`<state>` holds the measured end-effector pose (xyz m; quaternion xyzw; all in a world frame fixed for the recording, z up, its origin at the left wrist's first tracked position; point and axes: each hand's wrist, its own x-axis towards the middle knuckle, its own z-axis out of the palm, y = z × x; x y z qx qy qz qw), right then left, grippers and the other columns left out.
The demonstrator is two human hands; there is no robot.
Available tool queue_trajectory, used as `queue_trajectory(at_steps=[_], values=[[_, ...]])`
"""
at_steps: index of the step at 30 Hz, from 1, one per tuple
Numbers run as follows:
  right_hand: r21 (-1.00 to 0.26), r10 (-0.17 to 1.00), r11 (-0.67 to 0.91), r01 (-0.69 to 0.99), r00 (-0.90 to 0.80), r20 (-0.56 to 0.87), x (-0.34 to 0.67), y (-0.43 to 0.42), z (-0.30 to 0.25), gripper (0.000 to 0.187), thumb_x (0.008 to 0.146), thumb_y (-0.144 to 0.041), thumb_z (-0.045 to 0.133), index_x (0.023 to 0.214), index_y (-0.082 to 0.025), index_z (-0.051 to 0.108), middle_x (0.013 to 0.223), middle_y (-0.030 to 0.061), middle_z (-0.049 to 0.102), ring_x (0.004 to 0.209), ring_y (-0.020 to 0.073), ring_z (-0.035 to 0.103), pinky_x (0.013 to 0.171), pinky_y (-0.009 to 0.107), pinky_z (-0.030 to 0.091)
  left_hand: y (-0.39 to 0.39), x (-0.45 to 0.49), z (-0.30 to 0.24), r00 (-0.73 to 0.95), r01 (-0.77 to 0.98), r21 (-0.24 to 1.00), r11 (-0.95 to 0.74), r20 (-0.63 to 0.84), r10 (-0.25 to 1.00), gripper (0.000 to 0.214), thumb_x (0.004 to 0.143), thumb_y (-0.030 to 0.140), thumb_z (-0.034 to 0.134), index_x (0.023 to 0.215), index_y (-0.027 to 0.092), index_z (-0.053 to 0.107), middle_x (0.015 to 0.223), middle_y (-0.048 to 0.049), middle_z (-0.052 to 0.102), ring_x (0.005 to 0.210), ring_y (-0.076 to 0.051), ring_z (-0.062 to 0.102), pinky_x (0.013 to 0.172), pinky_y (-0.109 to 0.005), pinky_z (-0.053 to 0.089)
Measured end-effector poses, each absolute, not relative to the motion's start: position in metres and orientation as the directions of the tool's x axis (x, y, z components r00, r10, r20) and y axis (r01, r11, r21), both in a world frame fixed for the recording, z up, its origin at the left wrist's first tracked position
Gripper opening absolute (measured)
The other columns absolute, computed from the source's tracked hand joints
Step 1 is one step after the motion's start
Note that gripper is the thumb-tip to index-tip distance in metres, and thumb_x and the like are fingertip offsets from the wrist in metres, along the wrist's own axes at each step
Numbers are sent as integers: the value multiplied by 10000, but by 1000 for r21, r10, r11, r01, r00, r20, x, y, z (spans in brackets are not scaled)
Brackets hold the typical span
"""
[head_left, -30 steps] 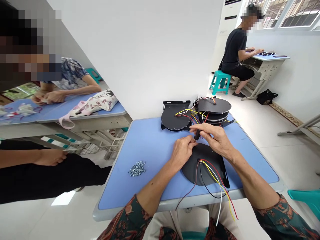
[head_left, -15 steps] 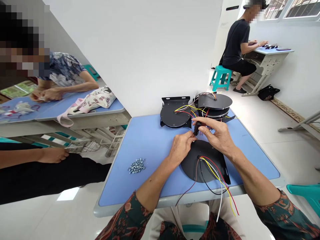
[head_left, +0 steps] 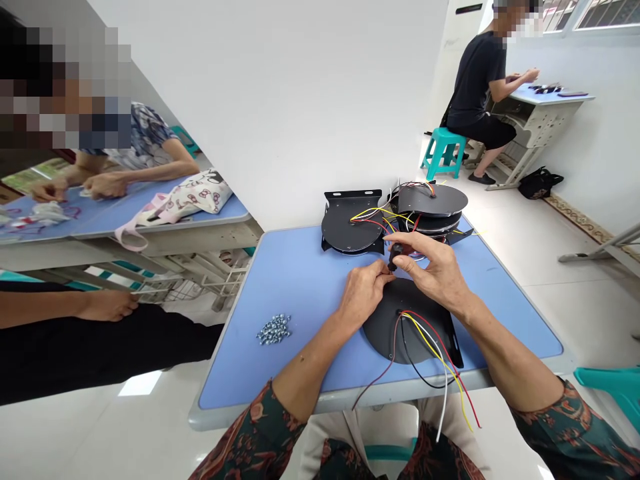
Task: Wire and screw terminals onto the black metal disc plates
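Note:
A black round metal plate point(head_left: 390, 327) lies on the blue table point(head_left: 300, 300) in front of me. Red, yellow, white and black wires point(head_left: 440, 373) run from its centre over the near table edge. My left hand point(head_left: 364, 293) rests on the plate's far rim, its fingers pinched on something small that I cannot make out. My right hand point(head_left: 433, 273) is closed on a small black tool point(head_left: 393, 255), whose tip meets my left fingertips at the rim.
More black plates with wires lie flat point(head_left: 350, 227) and stacked point(head_left: 433, 207) at the table's far edge. A pile of small screws point(head_left: 274, 329) sits at the left. People sit at a desk point(head_left: 125, 220) on the left; another person point(head_left: 480, 73) sits far right.
Both hands stay together at the plate's far rim with only small finger movement. The view has shifted slightly.

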<state>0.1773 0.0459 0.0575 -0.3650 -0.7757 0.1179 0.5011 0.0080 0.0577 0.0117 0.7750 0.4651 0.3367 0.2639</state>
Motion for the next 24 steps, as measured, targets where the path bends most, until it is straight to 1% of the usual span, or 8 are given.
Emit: queue_trajectory(at_steps=[3,7,10,13,16,18,21,24], values=[[-578,703,699,421,-255,664,179,45,60,242,1036,-362,525,1111,-234,717,1021,49,774,897,190,712,839,334,555,58,7,13,358,545,717,-434,269,894,143,944,140,612,859,204,707,924,-18,800,868,-199,751,794,-276,519],[-586,721,653,481,-156,675,175,45,58,232,975,-417,634,925,-202,704,835,34,740,725,162,671,713,291,543,58,8,14,371,583,694,-423,236,898,149,952,149,599,917,221,725,978,-17,809,924,-213,759,845,-299,531],[-584,723,630,512,-111,682,173,45,55,268,933,-460,683,867,-200,679,770,18,701,667,147,633,662,275,530,58,9,13,356,582,703,-408,231,906,122,930,160,639,987,228,725,1006,-18,810,962,-223,758,866,-312,537],[-597,728,641,482,-137,671,175,46,55,245,948,-449,665,927,-206,694,828,28,727,709,156,651,700,290,542,59,9,11,334,553,732,-399,243,911,92,919,157,656,943,220,718,958,-11,808,916,-213,759,836,-303,538],[-626,738,665,408,-229,635,180,47,57,238,1007,-394,581,1107,-223,712,1012,53,768,868,182,698,820,329,552,60,8,11,334,517,758,-397,248,909,106,919,151,656,847,207,710,915,-11,803,872,-202,756,805,-288,534],[-644,743,666,376,-263,616,182,47,58,240,1022,-362,556,1155,-234,709,1060,52,770,929,190,705,860,341,546,60,7,12,348,512,759,-402,245,905,120,921,148,650,836,203,716,922,-16,804,872,-204,756,807,-288,532],[-641,738,667,381,-216,640,181,47,56,171,980,-355,633,1035,-216,716,931,35,755,823,174,686,793,314,542,60,6,14,380,522,746,-414,232,896,154,938,140,611,871,211,730,960,-18,807,901,-206,756,835,-295,534],[-610,716,672,420,-159,680,176,47,53,170,953,-374,669,950,-206,691,850,24,716,740,160,641,732,297,533,59,6,14,374,538,736,-411,228,899,131,932,144,614,905,218,719,988,-19,806,924,-211,753,855,-302,539]])
